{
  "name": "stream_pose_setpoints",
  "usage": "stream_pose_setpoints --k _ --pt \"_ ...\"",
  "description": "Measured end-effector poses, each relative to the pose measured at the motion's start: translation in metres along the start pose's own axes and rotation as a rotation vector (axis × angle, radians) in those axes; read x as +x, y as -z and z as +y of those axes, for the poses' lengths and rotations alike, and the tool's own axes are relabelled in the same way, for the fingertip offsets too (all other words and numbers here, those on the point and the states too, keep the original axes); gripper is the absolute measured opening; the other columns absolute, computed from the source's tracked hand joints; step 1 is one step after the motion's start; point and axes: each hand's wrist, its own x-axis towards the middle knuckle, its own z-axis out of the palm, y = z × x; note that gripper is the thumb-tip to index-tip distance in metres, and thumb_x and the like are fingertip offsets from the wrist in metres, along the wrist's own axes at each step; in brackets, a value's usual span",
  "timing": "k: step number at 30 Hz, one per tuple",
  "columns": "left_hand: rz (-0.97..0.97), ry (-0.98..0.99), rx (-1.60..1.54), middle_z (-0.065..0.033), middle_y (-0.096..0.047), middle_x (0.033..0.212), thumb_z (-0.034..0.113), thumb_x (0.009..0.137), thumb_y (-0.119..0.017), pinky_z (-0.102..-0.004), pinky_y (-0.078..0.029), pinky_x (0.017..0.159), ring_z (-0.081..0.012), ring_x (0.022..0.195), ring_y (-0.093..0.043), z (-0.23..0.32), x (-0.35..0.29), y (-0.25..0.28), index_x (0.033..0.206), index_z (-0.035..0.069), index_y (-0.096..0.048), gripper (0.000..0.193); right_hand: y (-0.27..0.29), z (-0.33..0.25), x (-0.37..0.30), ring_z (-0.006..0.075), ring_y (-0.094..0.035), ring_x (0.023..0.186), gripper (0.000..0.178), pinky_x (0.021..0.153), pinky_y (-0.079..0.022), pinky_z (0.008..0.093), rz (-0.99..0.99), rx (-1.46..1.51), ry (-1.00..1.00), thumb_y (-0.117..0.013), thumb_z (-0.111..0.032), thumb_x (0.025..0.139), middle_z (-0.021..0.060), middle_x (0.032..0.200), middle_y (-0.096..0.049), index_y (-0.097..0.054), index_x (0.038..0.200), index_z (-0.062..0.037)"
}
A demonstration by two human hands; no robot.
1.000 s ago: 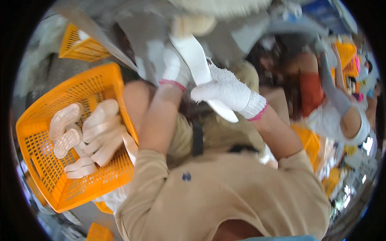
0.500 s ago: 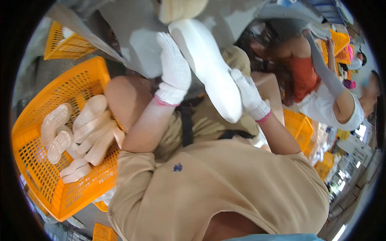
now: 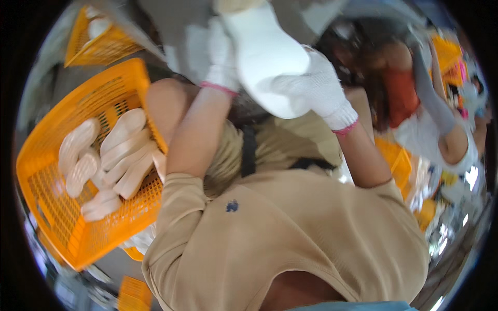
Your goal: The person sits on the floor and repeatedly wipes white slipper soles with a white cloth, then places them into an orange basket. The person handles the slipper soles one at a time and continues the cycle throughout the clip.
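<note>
A smooth white shoe sole (image 3: 267,49) slants in front of me, its far end up against a pale rounded piece (image 3: 236,4) at the top edge of the view. My right hand (image 3: 316,85), in a white knit glove with a pink cuff, is closed around the sole's near end, thumb across its face. Along the sole's left edge lies my left hand (image 3: 221,54), gloved the same way and reaching upward. Its fingers are blurred and partly hidden, so its grip on the sole does not show.
An orange plastic basket (image 3: 39,142) at my left holds several pale shoe soles (image 3: 124,155). Another orange basket (image 3: 104,46) stands behind it. Grey sheet-like surfaces (image 3: 187,57) flank the work. To the right sits a co-worker in a grey sleeve (image 3: 433,96), near more orange baskets (image 3: 394,160).
The sole has turned and shifted upward, showing a broader face. My right hand has moved up and wrapped further over its near end. My left hand has moved up along its edge.
</note>
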Motion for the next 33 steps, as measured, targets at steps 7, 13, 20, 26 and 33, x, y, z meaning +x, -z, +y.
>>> stream_pose_setpoints --k 7,13,20,26,33 --pt "0.209 -0.006 0.101 -0.0238 -0.063 0.134 0.049 0.104 -0.055 -0.0413 -0.042 0.114 -0.0327 0.129 -0.057 0.000 -0.044 -0.015 0.141 -0.008 -0.054 0.067 0.027 0.033 -0.022 0.0205 -0.066 0.116 0.052 0.102 -0.052 0.0327 -0.059 0.474 -0.302 -0.071 -0.013 0.094 0.0142 0.131 -0.068 -0.057 0.139 0.0100" --pt "-0.401 -0.776 1.388 -0.0247 -0.043 0.158 0.055 0.080 -0.081 -0.0499 -0.033 0.122 -0.0427 0.148 -0.040 -0.015 -0.082 -0.036 0.161 0.005 -0.031 0.108 0.069 0.046 -0.048 0.0171 -0.068 0.103 0.040 0.093 -0.053 0.0297 -0.031 0.151 -0.648 -0.063 -0.012 0.095 0.0104 0.119 -0.071 -0.064 0.130 0.0072" --pt "0.017 0.155 0.203 -0.0104 -0.072 0.120 0.038 0.103 -0.068 -0.0368 -0.058 0.096 -0.0216 0.107 -0.069 0.012 -0.063 -0.058 0.132 -0.001 -0.063 0.049 0.012 0.039 -0.018 0.0261 -0.064 0.120 0.052 0.101 -0.053 0.0362 0.138 1.068 -0.144 -0.075 -0.023 0.093 0.0145 0.130 -0.068 -0.060 0.138 -0.0009" --pt "0.184 0.153 -0.088 -0.0135 -0.061 0.143 0.058 0.107 -0.046 -0.0413 -0.050 0.109 -0.0288 0.125 -0.062 -0.011 -0.052 -0.006 0.152 0.004 -0.048 0.070 -0.041 0.009 0.027 0.0318 -0.073 0.101 0.067 0.091 -0.057 0.0388 0.083 0.271 -0.024 -0.084 -0.034 0.076 0.0224 0.111 -0.074 -0.063 0.129 0.0006" --pt "0.351 -0.393 0.247 -0.0096 -0.059 0.140 0.036 0.109 -0.056 -0.0364 -0.044 0.112 -0.0222 0.128 -0.055 0.008 -0.035 0.007 0.151 0.004 -0.047 0.054 -0.043 -0.020 0.085 0.0264 -0.074 0.085 0.050 0.081 -0.059 0.0384 -0.184 0.258 0.009 -0.081 -0.032 0.075 0.0158 0.095 -0.077 -0.073 0.112 0.0008"
